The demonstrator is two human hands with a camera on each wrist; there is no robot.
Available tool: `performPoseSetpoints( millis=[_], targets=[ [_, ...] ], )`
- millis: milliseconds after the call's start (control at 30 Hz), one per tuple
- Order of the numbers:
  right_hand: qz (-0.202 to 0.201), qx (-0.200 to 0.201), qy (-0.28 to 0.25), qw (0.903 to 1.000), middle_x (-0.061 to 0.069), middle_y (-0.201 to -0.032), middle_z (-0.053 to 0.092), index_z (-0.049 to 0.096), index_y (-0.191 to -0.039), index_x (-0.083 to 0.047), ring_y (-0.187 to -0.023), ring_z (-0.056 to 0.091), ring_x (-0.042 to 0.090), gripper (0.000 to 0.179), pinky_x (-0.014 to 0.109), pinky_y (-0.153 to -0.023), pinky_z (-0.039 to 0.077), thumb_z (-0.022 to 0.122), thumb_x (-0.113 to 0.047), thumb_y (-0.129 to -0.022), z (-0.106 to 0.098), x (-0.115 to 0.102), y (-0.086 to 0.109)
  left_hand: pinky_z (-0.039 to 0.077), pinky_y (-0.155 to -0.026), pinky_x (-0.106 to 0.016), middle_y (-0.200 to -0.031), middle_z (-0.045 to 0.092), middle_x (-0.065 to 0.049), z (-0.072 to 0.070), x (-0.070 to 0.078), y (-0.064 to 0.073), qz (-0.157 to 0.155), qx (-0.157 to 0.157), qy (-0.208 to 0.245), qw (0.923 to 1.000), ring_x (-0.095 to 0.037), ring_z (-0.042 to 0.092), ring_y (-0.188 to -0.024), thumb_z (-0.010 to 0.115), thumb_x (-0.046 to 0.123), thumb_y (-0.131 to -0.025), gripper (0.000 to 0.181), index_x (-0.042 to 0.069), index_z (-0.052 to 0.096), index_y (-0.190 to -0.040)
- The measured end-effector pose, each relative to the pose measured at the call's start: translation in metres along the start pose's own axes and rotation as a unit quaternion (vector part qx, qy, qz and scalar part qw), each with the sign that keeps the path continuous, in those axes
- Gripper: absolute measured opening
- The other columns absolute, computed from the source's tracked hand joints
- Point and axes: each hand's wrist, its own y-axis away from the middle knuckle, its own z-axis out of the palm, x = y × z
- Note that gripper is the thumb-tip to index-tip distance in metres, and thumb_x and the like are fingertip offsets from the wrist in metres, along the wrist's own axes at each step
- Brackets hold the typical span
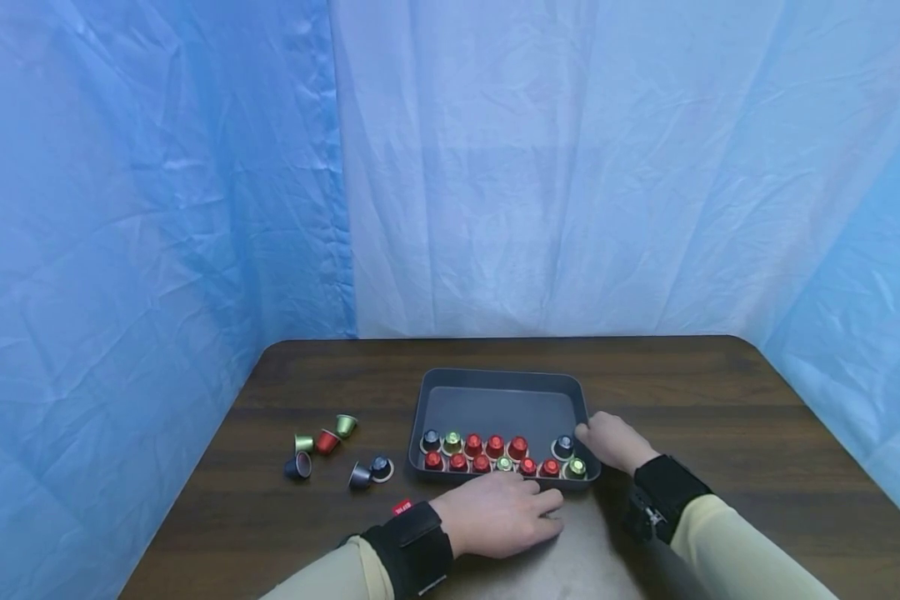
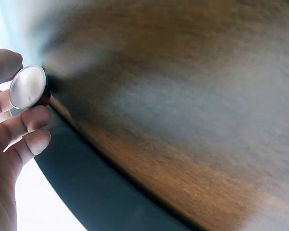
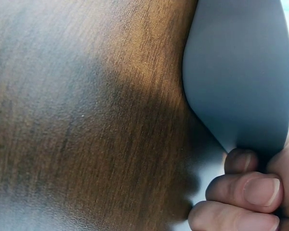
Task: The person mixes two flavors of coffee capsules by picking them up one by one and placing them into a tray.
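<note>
My left hand (image 1: 501, 514) is just in front of the tray's near edge. In the left wrist view it pinches a coffee capsule (image 2: 28, 87), silver lid facing the camera and a dark red side showing; my hand hides this capsule in the head view. With its thumb and curled fingers, my right hand (image 1: 613, 442) grips the right side of the dark grey baking tray (image 1: 502, 381). Red, green and dark blue capsules stand lid down in two rows along the tray's near side. A gap separates the red capsule (image 1: 518, 447) from the dark capsule (image 1: 562, 447) in the farther row.
Left of the tray, loose capsules lie on the wooden table (image 1: 667, 375): a red one (image 1: 327, 442), two green ones, and several dark ones (image 1: 297, 466). A small red tag (image 1: 402, 506) lies near my left wrist. Blue-white curtains (image 1: 532, 167) surround the table.
</note>
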Motion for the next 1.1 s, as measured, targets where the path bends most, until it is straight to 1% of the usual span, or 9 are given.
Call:
performPoseSetpoints(
  millis=[167,333,467,567,667,767,867,967,1100],
  targets=[
    [0.002,-0.003,-0.003,1.0,0.008,-0.071,0.052,0.063,-0.094,0.002,-0.063,0.05,0.02,0.033,0.033,-0.058,0.038,0.042,-0.024,-0.095,0.001,0.001,-0.001,0.035,-0.062,-0.015,-0.093,0.037,0.01,0.001,0.0,0.002,-0.008,-0.007,0.029,0.9995,-0.002,0.04,-0.075,0.052,0.031,-0.094,0.023,0.028,0.062,-0.115],
    [-0.005,0.001,0.0,1.0,0.008,-0.071,0.052,0.063,-0.092,0.001,-0.062,0.05,0.02,0.033,0.033,-0.058,0.038,0.042,-0.024,-0.096,0.0,0.0,0.0,0.035,-0.064,-0.014,-0.092,0.037,0.011,0.003,-0.001,0.002,-0.005,0.012,0.05,0.9987,-0.001,0.04,-0.075,0.051,0.036,-0.094,0.019,0.029,0.066,-0.105],
    [0.001,-0.001,-0.001,1.0,0.008,-0.071,0.052,0.063,-0.094,0.002,-0.063,0.05,0.02,0.033,0.033,-0.058,0.038,0.042,-0.024,-0.095,-0.001,0.0,0.0,0.035,-0.066,-0.014,-0.094,0.038,0.011,0.004,-0.001,0.003,0.001,0.01,0.048,0.9988,-0.001,0.04,-0.077,0.054,0.031,-0.094,0.018,0.029,0.065,-0.107],
    [0.004,-0.003,-0.003,1.0,0.008,-0.072,0.053,0.063,-0.097,0.003,-0.064,0.051,0.02,0.034,0.033,-0.058,0.038,0.043,-0.024,-0.095,-0.001,0.0,0.0,0.035,-0.068,-0.013,-0.096,0.039,0.011,0.005,-0.001,0.004,-0.001,0.005,0.06,0.9982,-0.001,0.04,-0.079,0.055,0.029,-0.093,0.022,0.03,0.064,-0.113],
    [0.007,-0.005,-0.002,1.0,0.008,-0.073,0.053,0.062,-0.1,0.004,-0.065,0.051,0.02,0.035,0.033,-0.059,0.039,0.043,-0.024,-0.095,-0.001,0.0,0.0,0.036,-0.071,-0.012,-0.098,0.041,0.012,0.005,-0.001,0.005,-0.007,0.007,0.09,0.9959,0.0,0.041,-0.082,0.056,0.03,-0.092,0.027,0.03,0.061,-0.119],
    [0.002,-0.003,0.003,1.0,0.008,-0.074,0.053,0.062,-0.101,0.005,-0.066,0.051,0.021,0.035,0.033,-0.059,0.039,0.043,-0.024,-0.095,0.0,0.001,-0.001,0.037,-0.077,-0.01,-0.106,0.043,0.014,0.004,-0.002,0.007,-0.016,0.001,0.127,0.9917,0.002,0.042,-0.089,0.059,0.029,-0.091,0.032,0.031,0.058,-0.124],
    [-0.005,0.001,0.009,0.9999,0.008,-0.076,0.054,0.062,-0.101,0.005,-0.067,0.051,0.021,0.035,0.034,-0.06,0.039,0.043,-0.024,-0.095,0.0,0.001,-0.001,0.038,-0.08,-0.01,-0.112,0.045,0.015,0.003,-0.003,0.01,-0.025,-0.008,0.145,0.9891,0.003,0.042,-0.093,0.06,0.028,-0.09,0.036,0.031,0.056,-0.126],
    [-0.006,0.001,0.011,0.9999,0.008,-0.076,0.054,0.062,-0.101,0.005,-0.067,0.051,0.021,0.035,0.034,-0.06,0.039,0.043,-0.024,-0.095,0.0,0.0,-0.001,0.038,-0.079,-0.01,-0.108,0.049,0.015,0.002,-0.002,0.012,-0.023,-0.004,0.135,0.9905,0.003,0.042,-0.093,0.061,0.025,-0.09,0.034,0.03,0.058,-0.124],
    [0.004,-0.002,0.002,1.0,0.008,-0.072,0.054,0.063,-0.097,0.003,-0.064,0.051,0.02,0.034,0.033,-0.059,0.039,0.043,-0.024,-0.095,0.0,0.0,-0.002,0.035,-0.085,-0.013,-0.103,0.053,0.016,-0.001,-0.002,0.012,-0.009,0.036,0.105,0.9938,0.0,0.043,-0.095,0.06,0.024,-0.091,0.029,0.027,0.062,-0.119]
  ],
)
